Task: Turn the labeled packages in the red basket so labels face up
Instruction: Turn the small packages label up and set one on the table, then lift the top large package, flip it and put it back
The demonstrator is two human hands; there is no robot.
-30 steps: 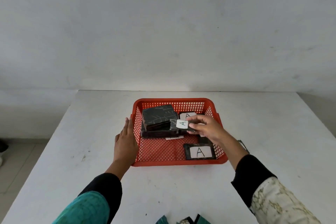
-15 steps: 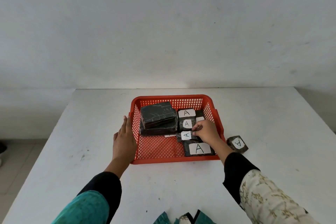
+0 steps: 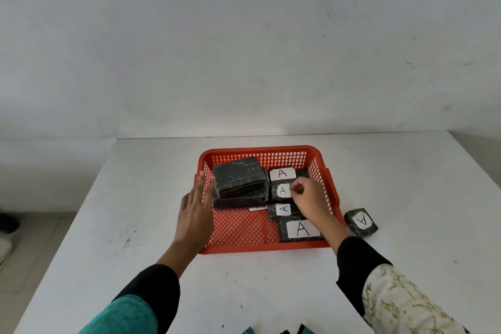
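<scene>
A red basket (image 3: pixel 244 248) sits on the white table. Along its right side lie several black packages with white "A" labels facing up: a far one (image 3: pixel 282 173), a second (image 3: pixel 282 191), a small third (image 3: pixel 283 209) and a large near one (image 3: pixel 302 229). On the left, a big black package (image 3: pixel 238 176) shows no label and rests on another black package (image 3: pixel 241 202). My right hand (image 3: pixel 309 199) is inside the basket, fingertips pinched at the second package's right edge. My left hand (image 3: pixel 196 214) hovers flat over the basket's left rim, fingers apart, holding nothing.
One more labelled black package (image 3: pixel 362 222) lies on the table just outside the basket's right wall. A white label edge (image 3: pixel 257 208) peeks from under the stacked packages. The table's left edge drops to a tiled floor.
My right hand let go of the small package, now lying label up in the basket, and moved farther back to the second package. My left hand lifted and shifted slightly right over the rim.
</scene>
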